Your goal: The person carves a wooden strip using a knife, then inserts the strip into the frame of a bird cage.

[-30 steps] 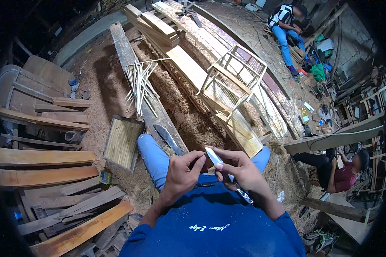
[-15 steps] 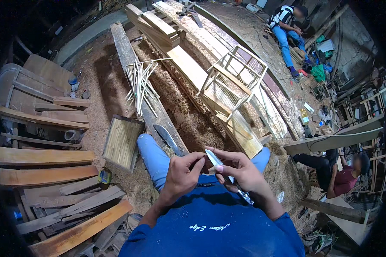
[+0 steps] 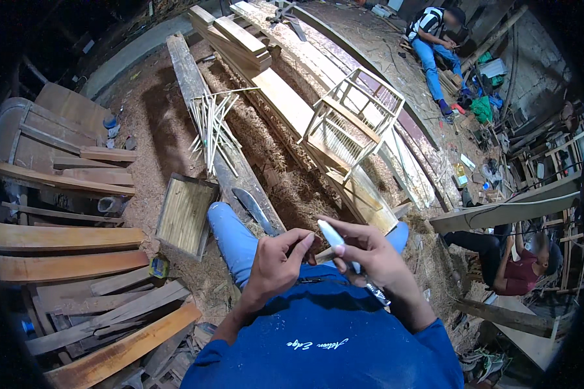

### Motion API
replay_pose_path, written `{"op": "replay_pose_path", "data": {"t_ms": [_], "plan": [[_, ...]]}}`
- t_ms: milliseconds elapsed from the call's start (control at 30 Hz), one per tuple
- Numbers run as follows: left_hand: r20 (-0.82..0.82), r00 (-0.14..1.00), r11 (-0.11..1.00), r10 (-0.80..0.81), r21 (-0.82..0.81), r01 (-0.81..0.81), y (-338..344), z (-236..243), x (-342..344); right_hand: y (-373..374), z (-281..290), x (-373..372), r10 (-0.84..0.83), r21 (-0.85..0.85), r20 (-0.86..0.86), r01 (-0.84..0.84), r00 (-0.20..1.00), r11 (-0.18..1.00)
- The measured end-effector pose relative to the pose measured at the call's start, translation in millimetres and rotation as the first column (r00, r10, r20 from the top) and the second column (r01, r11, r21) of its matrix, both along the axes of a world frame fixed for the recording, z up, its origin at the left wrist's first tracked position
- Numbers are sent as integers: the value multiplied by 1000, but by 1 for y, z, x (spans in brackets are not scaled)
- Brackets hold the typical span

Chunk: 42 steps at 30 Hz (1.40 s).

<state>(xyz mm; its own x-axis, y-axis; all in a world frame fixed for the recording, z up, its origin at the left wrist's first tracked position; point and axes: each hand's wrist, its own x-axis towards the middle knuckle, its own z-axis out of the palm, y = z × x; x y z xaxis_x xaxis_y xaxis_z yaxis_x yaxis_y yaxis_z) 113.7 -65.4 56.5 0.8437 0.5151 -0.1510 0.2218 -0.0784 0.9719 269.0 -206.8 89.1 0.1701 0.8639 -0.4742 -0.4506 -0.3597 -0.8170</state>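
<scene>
In my right hand point(image 3: 370, 254) is a knife, its bright blade point(image 3: 331, 234) pointing up and to the left. The knife's handle runs down past my palm to the lower right. My left hand point(image 3: 280, 262) is closed in a pinch beside it. A short pale wooden strip point(image 3: 324, 255) shows between the two hands, and its left end goes in toward my left fingertips. My fingers hide most of it. Both hands are above my lap. Just beyond my left knee, a broad-bladed knife point(image 3: 250, 206) lies on a weathered plank point(image 3: 194, 78).
Thin sticks point(image 3: 214, 129) are heaped on that plank. A slatted wooden frame point(image 3: 357, 120) stands on boards at the right. A wooden tray point(image 3: 187, 217) rests by my left leg. Curved timbers point(image 3: 71, 236) fill the left. Two people point(image 3: 435, 55) sit at the right.
The knife blade has shifted slightly right and turned, away from my left fingers. More of the pale strip shows now. My left hand has barely moved.
</scene>
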Motion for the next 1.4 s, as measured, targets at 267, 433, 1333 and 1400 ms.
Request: {"op": "replay_pose_path", "data": {"t_ms": [267,433,1333,1400], "plan": [[-6,1000,998,-10,62,11,0,-4,-1,3,-4,-6,39,-1,-77,-39,996,999],[17,1000,999,8,-40,-7,-1,-10,-5,-9,-4,12,-203,11,29,203,979,979],[-5,1000,1000,3,14,-2,-2,-10,-2,-12,1,14,-113,7,76,113,991,994],[-4,1000,1000,-4,31,4,-2,-3,2,-4,-4,5,-26,17,36,26,999,1000]]}}
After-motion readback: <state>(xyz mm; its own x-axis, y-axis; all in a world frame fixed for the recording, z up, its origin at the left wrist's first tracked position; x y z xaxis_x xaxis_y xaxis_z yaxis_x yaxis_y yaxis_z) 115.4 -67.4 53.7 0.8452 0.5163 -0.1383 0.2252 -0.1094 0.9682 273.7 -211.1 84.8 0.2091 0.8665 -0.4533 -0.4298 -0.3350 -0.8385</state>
